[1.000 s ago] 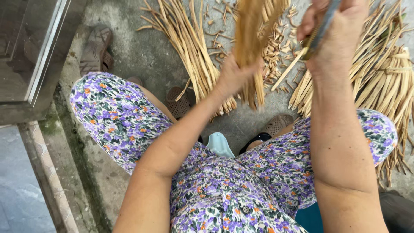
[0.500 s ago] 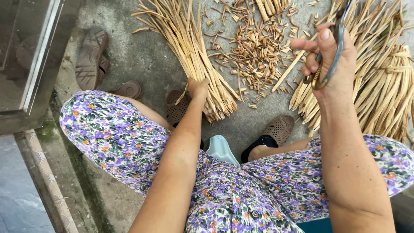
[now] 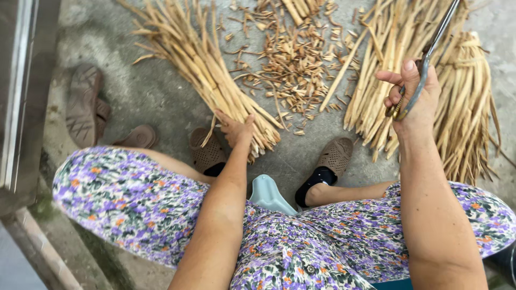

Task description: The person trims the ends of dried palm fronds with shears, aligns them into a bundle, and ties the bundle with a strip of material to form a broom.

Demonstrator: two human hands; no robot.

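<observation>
My left hand (image 3: 235, 128) reaches down to the cut ends of a bundle of pale dry stalks (image 3: 201, 59) lying on the concrete floor, fingers resting on it. My right hand (image 3: 411, 99) is raised at the right and grips a pair of long metal shears (image 3: 430, 51) that point up and away. A second, larger pile of stalks (image 3: 424, 75) lies under and beyond that hand. Between the two piles sits a heap of short cut stalk trimmings (image 3: 293, 62).
My knees in flowered purple cloth (image 3: 134, 198) spread to both sides, feet in brown perforated clogs (image 3: 336, 158). A pale green stool edge (image 3: 269, 196) shows between my legs. A loose pair of brown shoes (image 3: 86, 104) lies at the left near a metal door frame (image 3: 16, 91).
My left hand held a bunch of stalks up near the camera, then laid it on the left bundle and now rests at its end. My right hand with the shears lowered slightly.
</observation>
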